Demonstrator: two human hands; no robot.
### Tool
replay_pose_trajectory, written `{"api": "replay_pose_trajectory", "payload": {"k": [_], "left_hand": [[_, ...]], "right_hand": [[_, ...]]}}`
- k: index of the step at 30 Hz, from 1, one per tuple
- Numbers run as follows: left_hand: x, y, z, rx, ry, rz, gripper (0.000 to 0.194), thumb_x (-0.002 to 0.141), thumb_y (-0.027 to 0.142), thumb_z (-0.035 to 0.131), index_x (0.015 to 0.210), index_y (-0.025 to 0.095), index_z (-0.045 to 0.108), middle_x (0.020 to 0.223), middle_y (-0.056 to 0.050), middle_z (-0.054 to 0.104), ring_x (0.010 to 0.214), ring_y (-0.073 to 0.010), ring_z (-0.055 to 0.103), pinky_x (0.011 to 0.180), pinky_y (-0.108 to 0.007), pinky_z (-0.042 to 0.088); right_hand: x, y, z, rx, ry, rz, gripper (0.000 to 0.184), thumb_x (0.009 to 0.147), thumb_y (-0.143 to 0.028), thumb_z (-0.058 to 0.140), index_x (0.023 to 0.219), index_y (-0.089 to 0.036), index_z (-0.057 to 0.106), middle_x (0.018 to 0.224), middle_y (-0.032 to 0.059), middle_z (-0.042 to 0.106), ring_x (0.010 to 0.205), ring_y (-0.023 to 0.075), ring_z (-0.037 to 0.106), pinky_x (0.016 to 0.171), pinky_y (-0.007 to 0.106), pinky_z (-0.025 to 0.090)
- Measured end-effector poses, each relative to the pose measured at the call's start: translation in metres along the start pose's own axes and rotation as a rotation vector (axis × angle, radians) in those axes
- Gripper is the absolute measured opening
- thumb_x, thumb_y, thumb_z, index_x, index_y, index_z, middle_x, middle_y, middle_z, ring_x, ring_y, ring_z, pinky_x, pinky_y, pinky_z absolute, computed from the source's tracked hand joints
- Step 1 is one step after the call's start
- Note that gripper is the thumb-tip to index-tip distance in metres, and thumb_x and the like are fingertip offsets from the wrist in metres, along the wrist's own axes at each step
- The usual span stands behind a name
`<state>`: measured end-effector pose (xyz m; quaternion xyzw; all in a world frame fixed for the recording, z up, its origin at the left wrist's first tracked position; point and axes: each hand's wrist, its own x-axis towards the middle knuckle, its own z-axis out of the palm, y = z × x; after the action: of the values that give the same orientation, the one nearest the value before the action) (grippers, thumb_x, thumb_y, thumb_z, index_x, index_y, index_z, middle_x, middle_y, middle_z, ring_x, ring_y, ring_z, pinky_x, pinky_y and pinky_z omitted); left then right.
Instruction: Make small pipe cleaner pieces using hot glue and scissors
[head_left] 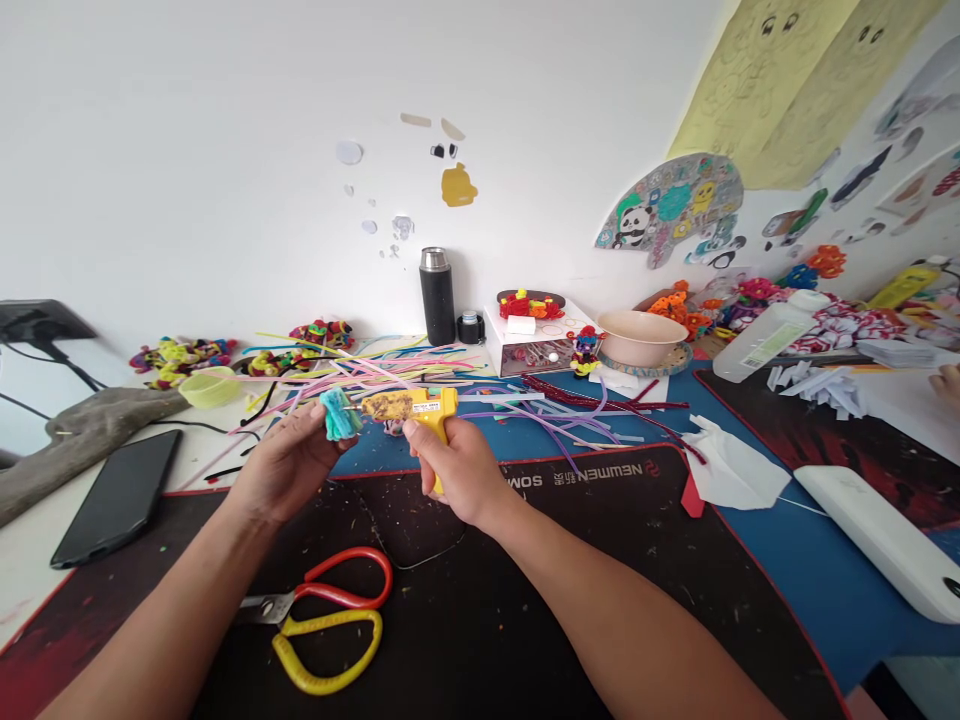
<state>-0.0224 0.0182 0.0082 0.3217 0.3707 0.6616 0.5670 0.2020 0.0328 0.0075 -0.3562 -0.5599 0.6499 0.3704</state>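
My right hand [461, 468] is wrapped round the handle of a yellow glue gun [429, 404], its browned nozzle end pointing left. A clear glue stick [501, 397] pokes out of its back. Pinched in the fingers of my left hand [289, 450] is a fuzzy turquoise pipe-cleaner piece [340, 416]. The gun's tip meets or nearly meets that piece; I cannot tell which. Below both hands, scissors [337, 620] with one red and one yellow handle lie on the black mat [465, 620], their blades partly behind my left forearm.
Loose pipe cleaners [360, 370] spread behind my hands. A black thermos [437, 298], a white box [517, 352] and a beige bowl [641, 338] stand by the wall. A phone [116, 497] lies at left, a white power bank [877, 540] at right. Another person's hand [946, 382] shows at the right edge.
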Motion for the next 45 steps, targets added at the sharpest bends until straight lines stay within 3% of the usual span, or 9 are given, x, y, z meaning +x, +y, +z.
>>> {"api": "replay_pose_trajectory", "payload": {"k": [15, 21, 45], "left_hand": [[0.0007, 0.0007, 0.0000, -0.008, 0.001, 0.015, 0.029, 0.076, 0.026, 0.092, 0.101, 0.014, 0.081, 0.098, -0.008, 0.085, 0.076, -0.0180, 0.074, 0.066, -0.025, 0.064], [0.0008, 0.0001, -0.0003, -0.053, 0.024, 0.016, 0.025, 0.073, 0.024, 0.094, 0.092, 0.016, 0.080, 0.095, -0.007, 0.085, 0.078, -0.0197, 0.076, 0.068, -0.027, 0.066], [0.0011, 0.0009, 0.0003, -0.050, 0.039, 0.021, 0.028, 0.076, 0.023, 0.091, 0.103, 0.020, 0.081, 0.108, -0.008, 0.086, 0.091, -0.0230, 0.080, 0.072, -0.027, 0.067]], "right_hand": [[-0.0005, 0.0006, 0.0006, -0.026, -0.023, 0.010, 0.048, 0.094, -0.065, 0.063, 0.075, -0.021, 0.058, 0.047, -0.0039, 0.054, 0.041, 0.0113, 0.047, 0.045, 0.025, 0.039], [0.0006, 0.0002, -0.0011, -0.004, 0.000, 0.004, 0.045, 0.094, -0.063, 0.063, 0.078, -0.021, 0.059, 0.046, -0.0049, 0.053, 0.039, 0.0109, 0.045, 0.044, 0.025, 0.037], [-0.0021, -0.0023, -0.0001, -0.080, -0.013, 0.021, 0.047, 0.095, -0.064, 0.062, 0.074, -0.022, 0.058, 0.047, -0.0034, 0.055, 0.043, 0.0125, 0.050, 0.047, 0.025, 0.041]]}}
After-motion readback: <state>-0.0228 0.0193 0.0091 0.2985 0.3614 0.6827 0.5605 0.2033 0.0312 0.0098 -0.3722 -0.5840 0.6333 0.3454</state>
